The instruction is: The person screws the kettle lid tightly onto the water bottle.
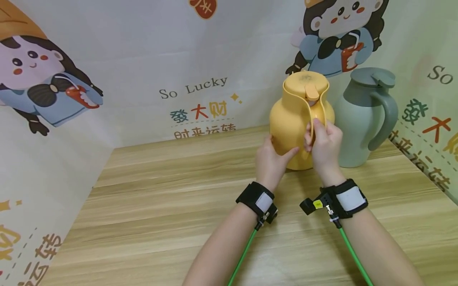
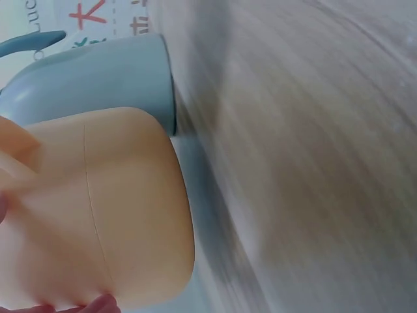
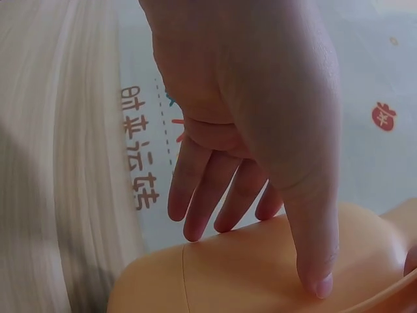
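A yellow thermos jug (image 1: 291, 115) with a lid and loop handle stands upright at the back right. My right hand (image 1: 326, 143) grips its handle, with the thumb up near the top of the loop. My left hand (image 1: 272, 161) holds the lower body from the left side. In the right wrist view, the left hand (image 3: 254, 124) has its thumb on the near side and its fingertips against the far side. The left wrist view shows the jug's body (image 2: 130, 202) close up. Whether its base touches the table cannot be told.
A grey-green thermos jug (image 1: 358, 123) stands just right of the yellow one, its handle to the right. Printed cloth walls (image 1: 143, 71) enclose the back and sides of the wood-grain table (image 1: 161, 206). Green cables (image 1: 247, 250) run along both forearms from black wrist straps.
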Action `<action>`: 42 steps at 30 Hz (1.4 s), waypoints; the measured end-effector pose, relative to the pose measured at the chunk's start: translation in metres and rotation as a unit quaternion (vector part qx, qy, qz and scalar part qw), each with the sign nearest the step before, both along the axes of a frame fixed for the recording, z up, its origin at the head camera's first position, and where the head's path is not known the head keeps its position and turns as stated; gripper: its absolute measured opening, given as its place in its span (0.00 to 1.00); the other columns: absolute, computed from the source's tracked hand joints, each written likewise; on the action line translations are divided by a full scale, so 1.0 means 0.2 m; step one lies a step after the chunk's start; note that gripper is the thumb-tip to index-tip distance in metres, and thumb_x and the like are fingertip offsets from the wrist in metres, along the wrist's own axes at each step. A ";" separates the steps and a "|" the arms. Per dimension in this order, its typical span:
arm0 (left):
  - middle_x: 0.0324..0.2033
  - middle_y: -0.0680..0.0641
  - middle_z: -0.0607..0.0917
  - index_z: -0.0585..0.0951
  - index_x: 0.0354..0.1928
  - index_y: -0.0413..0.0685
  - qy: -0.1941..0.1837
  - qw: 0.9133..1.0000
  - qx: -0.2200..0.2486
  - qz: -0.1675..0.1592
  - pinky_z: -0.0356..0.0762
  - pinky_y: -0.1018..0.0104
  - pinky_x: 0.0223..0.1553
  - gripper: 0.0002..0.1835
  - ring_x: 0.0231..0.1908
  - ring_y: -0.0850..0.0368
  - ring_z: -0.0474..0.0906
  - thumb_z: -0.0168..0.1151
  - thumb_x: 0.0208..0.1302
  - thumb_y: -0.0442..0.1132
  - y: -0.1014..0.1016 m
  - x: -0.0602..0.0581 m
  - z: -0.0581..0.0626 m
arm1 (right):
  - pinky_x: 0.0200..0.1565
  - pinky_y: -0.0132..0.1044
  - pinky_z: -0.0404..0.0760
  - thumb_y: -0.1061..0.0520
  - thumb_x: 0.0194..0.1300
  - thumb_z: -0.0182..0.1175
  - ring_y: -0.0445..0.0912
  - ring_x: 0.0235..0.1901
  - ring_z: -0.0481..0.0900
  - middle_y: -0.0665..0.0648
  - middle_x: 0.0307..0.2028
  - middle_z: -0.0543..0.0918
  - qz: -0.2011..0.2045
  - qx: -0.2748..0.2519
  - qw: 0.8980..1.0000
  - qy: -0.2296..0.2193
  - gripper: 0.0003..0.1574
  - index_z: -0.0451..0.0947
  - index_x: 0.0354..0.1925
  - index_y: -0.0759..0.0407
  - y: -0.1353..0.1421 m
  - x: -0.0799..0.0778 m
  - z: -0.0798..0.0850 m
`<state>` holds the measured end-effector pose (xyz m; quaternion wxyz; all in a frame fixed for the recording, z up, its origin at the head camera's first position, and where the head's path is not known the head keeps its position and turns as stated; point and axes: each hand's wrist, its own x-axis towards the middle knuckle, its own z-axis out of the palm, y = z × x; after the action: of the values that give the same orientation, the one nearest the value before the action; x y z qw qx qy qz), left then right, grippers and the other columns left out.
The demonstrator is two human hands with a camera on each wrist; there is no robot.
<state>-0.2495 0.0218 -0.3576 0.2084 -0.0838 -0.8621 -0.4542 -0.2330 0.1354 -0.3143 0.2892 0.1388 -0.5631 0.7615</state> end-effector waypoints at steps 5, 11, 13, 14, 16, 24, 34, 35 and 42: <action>0.47 0.42 0.79 0.70 0.55 0.38 -0.023 1.000 -0.006 -0.005 0.74 0.64 0.45 0.38 0.46 0.55 0.75 0.68 0.49 0.56 0.01 0.00 -0.02 | 0.10 0.29 0.63 0.61 0.70 0.44 0.43 0.06 0.61 0.53 0.09 0.66 0.001 0.008 1.000 -0.016 0.19 0.68 0.22 0.64 0.01 -0.02 -0.04; 0.48 0.44 0.78 0.67 0.58 0.40 -0.039 0.998 -0.036 -0.028 0.72 0.64 0.48 0.36 0.48 0.55 0.74 0.66 0.53 0.53 0.00 -0.01 -0.03 | 0.09 0.30 0.63 0.61 0.70 0.43 0.44 0.06 0.61 0.53 0.09 0.66 -0.002 0.000 1.000 -0.018 0.19 0.68 0.22 0.66 0.01 -0.03 -0.05; 0.49 0.44 0.77 0.66 0.60 0.41 -0.044 0.997 -0.039 -0.042 0.71 0.64 0.49 0.36 0.49 0.56 0.73 0.66 0.53 0.51 0.00 -0.01 -0.03 | 0.09 0.30 0.62 0.61 0.70 0.43 0.44 0.06 0.61 0.53 0.09 0.66 -0.001 -0.004 1.000 -0.021 0.19 0.68 0.23 0.67 0.02 -0.04 -0.06; 0.49 0.44 0.77 0.65 0.61 0.41 -0.045 0.997 -0.041 -0.049 0.71 0.64 0.49 0.36 0.49 0.56 0.73 0.65 0.54 0.51 0.00 -0.01 -0.03 | 0.09 0.30 0.62 0.61 0.70 0.43 0.44 0.06 0.61 0.54 0.09 0.66 0.001 -0.008 1.000 -0.023 0.19 0.68 0.23 0.67 0.02 -0.04 -0.06; 0.50 0.43 0.76 0.63 0.62 0.41 -0.049 0.996 -0.041 -0.064 0.70 0.64 0.50 0.37 0.50 0.56 0.72 0.65 0.54 0.50 0.00 -0.02 -0.04 | 0.09 0.30 0.62 0.61 0.70 0.43 0.43 0.06 0.61 0.54 0.09 0.66 -0.001 -0.009 1.000 -0.024 0.19 0.68 0.23 0.67 0.03 -0.05 -0.07; 0.58 0.41 0.70 0.54 0.67 0.39 -0.073 0.991 -0.033 -0.108 0.64 0.65 0.56 0.42 0.56 0.55 0.66 0.63 0.56 0.46 -0.02 -0.02 -0.06 | 0.09 0.27 0.63 0.61 0.70 0.44 0.41 0.06 0.61 0.52 0.09 0.67 -0.007 -0.006 1.000 -0.027 0.20 0.68 0.22 0.68 0.04 -0.07 -0.06; 0.65 0.40 0.57 0.45 0.69 0.37 -0.101 0.983 -0.050 -0.143 0.54 0.69 0.60 0.44 0.62 0.56 0.55 0.59 0.59 0.42 -0.08 -0.03 -0.09 | 0.13 0.27 0.66 0.58 0.72 0.44 0.42 0.09 0.63 0.52 0.11 0.68 0.011 0.017 0.999 -0.041 0.20 0.68 0.25 0.68 0.04 -0.06 -0.05; 0.65 0.41 0.56 0.44 0.69 0.38 -0.102 0.983 -0.051 -0.146 0.54 0.69 0.60 0.44 0.62 0.57 0.55 0.59 0.58 0.42 -0.09 -0.03 -0.09 | 0.14 0.27 0.67 0.57 0.72 0.44 0.42 0.09 0.63 0.52 0.12 0.68 0.012 0.020 0.999 -0.044 0.20 0.68 0.26 0.68 0.04 -0.06 -0.05; 0.67 0.46 0.52 0.39 0.70 0.46 -0.111 0.976 -0.051 -0.183 0.55 0.67 0.60 0.47 0.62 0.59 0.54 0.60 0.58 0.41 -0.12 -0.03 -0.09 | 0.17 0.26 0.71 0.54 0.72 0.45 0.41 0.12 0.66 0.53 0.15 0.69 -0.006 0.043 0.997 -0.068 0.19 0.69 0.28 0.66 0.04 -0.05 -0.05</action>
<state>-0.2554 -0.0018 -0.3758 0.0207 -0.1998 -0.8718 -0.4468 -0.2433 0.1424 -0.3236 0.2489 0.0959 -0.6142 0.7427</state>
